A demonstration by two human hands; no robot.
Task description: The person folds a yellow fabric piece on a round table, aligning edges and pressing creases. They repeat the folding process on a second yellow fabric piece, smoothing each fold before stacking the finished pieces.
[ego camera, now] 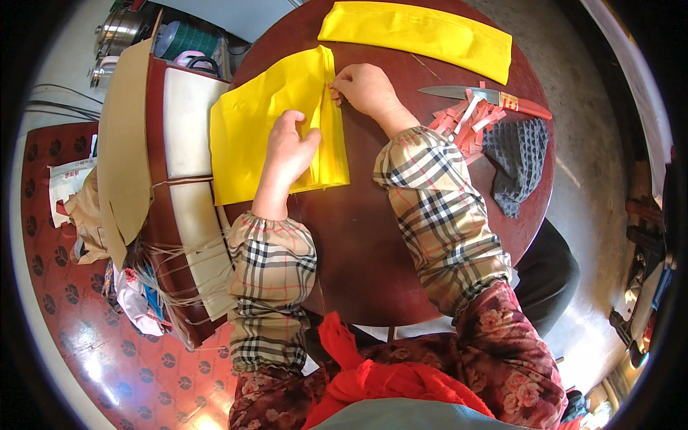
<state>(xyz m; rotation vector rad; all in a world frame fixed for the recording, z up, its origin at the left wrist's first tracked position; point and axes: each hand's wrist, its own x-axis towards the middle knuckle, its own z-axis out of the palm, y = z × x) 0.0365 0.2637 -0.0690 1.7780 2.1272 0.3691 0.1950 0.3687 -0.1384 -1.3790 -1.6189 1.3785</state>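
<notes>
A yellow folded cloth [252, 129] lies on the round dark-red table, with loose folds running along its right side. My left hand [287, 148] rests on this cloth, thumb and forefinger apart. At the cloth's upper right edge, my right hand [368, 91] pinches a small pinkish strip [336, 95] between thumb and fingertips. A pile of similar pinkish strips [470, 123] sits to the right of my right forearm. Just behind the pile lies a kitchen knife [489, 98] with a red handle, its blade pointing left.
A second folded yellow cloth [419, 37] lies at the table's far edge. A dark grey textured cloth [516, 161] is near the right rim of the table [371, 269]. On the left stand a cream-panelled wooden piece [193, 123], cardboard [126, 140] and loose pale strands [183, 269].
</notes>
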